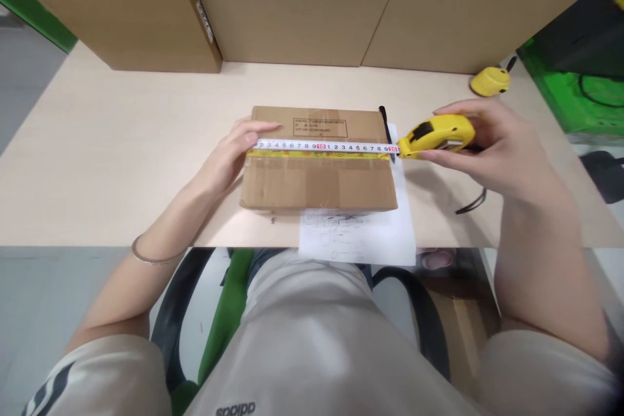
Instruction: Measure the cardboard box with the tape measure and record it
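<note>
A small cardboard box (277, 185) with a printed label on top lies on the table in front of me. My right hand (507, 149) grips the yellow case of a tape measure (453, 130) just beyond the box's right edge. Its white blade (336, 147) is pulled out across the top, reading about 20 near the case. At the left edge, the thumb of my left hand (219, 159) presses the blade's end against the box, with the index finger lying along the top. A black pen (383, 118) and a written paper sheet (361, 244) lie partly under or beside the box.
Large cardboard boxes (292, 6) stand along the back, with another carton (141, 19) at the left. A second yellow tape measure (490, 81) lies at the table's back right. The wooden table (121, 156) ends just before my body.
</note>
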A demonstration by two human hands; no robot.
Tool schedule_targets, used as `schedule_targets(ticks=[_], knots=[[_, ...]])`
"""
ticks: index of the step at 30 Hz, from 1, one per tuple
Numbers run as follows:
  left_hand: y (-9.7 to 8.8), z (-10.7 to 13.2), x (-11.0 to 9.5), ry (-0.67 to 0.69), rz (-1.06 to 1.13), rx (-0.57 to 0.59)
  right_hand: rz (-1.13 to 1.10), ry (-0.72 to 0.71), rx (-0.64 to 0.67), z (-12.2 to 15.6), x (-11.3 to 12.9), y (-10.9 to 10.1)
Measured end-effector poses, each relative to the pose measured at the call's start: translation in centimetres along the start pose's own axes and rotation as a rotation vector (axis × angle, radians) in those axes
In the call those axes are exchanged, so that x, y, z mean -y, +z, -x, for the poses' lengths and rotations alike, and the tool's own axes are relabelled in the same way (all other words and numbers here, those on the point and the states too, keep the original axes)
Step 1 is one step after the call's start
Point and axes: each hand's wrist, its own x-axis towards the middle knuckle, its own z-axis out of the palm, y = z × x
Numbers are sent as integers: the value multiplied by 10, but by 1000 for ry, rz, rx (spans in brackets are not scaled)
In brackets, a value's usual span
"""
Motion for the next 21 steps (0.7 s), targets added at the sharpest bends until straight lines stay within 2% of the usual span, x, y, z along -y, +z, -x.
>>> schedule_targets(ticks=[3,6,8,10,12,15,17,19,21], knots=[[-1,0,3,30,-19,-13,13,-68,-5,-2,4,7],[-4,-1,4,41,-26,-6,34,-76,41,-15,21,13],[-4,0,3,50,-47,1,22,-73,94,-28,36,23],[-2,1,2,49,-59,-5,55,-109,169,-42,52,46],[2,1,2,41,-26,-19,144,-198,250,-56,70,78],[10,-3,6,13,143,-32,280,-359,351,-73,95,127],[10,-8,9,22,216,-56,309,-456,402,-83,106,147],[6,-8,7,65,172,-105,262,-548,445,-90,111,150],[1,1,-5,143,-27,-167,127,-609,457,-94,109,135]])
